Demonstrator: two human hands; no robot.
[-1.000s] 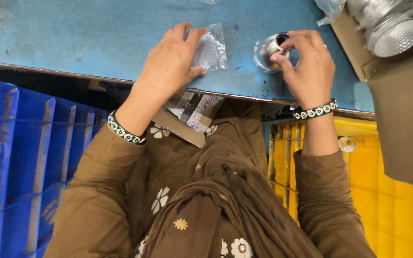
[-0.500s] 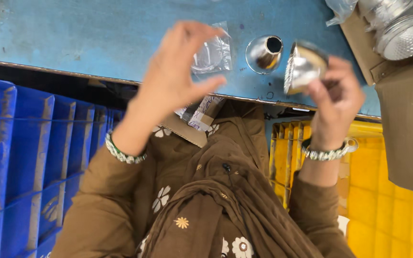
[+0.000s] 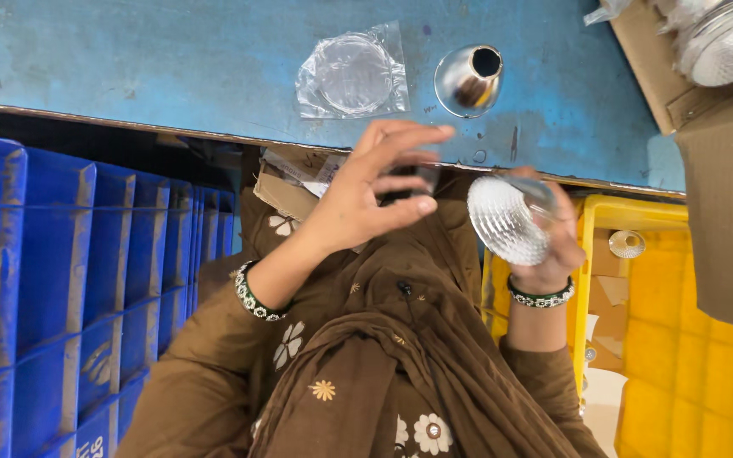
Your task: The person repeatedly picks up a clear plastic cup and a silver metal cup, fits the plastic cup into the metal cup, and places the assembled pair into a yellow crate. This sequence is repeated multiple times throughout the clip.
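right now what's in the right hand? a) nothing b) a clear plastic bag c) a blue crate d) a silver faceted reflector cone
d: the right hand grips a silver faceted reflector cone at the table edge, while the clear bag lies untouched on the blue table.

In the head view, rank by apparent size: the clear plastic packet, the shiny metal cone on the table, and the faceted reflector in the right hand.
1. Clear plastic packet, largest.
2. Faceted reflector, though it is held nearer the camera, so this is unsure.
3. Shiny metal cone, smallest.

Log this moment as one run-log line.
right hand: holds faceted silver reflector cone | left hand: raised, open, empty | blue table: second cone, bagged clear disc
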